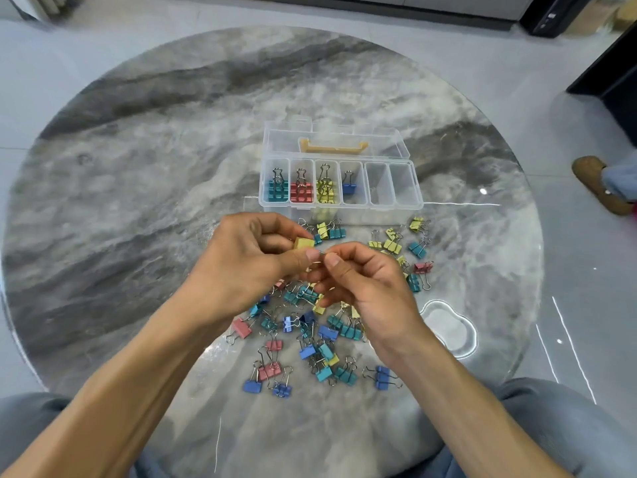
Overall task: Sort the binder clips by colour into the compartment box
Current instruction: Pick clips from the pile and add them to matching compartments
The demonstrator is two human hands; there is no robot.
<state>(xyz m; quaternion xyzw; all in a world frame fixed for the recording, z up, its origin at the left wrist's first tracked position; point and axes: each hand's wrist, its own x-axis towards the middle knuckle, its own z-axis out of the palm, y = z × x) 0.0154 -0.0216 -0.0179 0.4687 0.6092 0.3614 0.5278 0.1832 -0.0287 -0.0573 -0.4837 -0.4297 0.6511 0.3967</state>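
Note:
A clear compartment box lies open on the round table, its lid tipped back. From the left its compartments hold teal clips, red clips, yellow clips and one blue clip; the two right ones hold nothing. My left hand pinches a yellow binder clip above the loose pile. My right hand pinches that clip's wire handle. Several loose clips in teal, blue, pink and yellow lie scattered below and to the right of my hands.
The grey marbled round table has bare surface at the left and back. A small clear cloud-shaped dish sits right of my right wrist. A person's slippered foot is on the floor at the right. My knees show at the bottom.

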